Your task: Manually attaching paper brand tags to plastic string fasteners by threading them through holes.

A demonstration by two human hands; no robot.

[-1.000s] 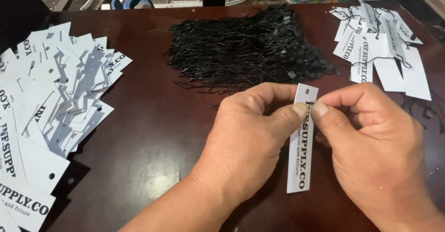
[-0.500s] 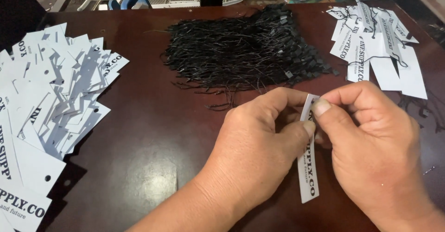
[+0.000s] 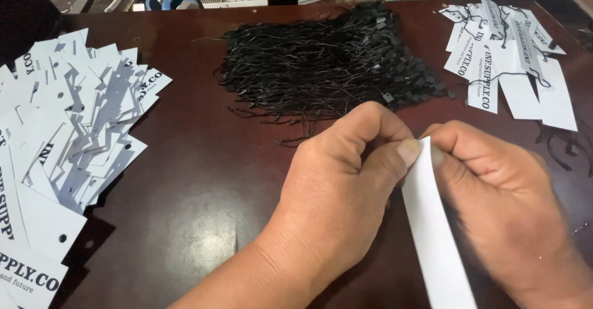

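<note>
Left hand (image 3: 346,191) & right hand (image 3: 500,204) both pinch top edge of a white paper tag (image 3: 435,235), blank side up, held just above dark surface (image 3: 204,179). Black string pile (image 3: 321,68) behind; loose tags (image 3: 68,136) far left, strung tags (image 3: 506,62) back right.

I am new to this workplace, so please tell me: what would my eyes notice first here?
Both hands, left hand and right hand, pinch a white paper tag at front centre. Behind them lies a heap of black strings; loose white tags spread at the left.
</note>
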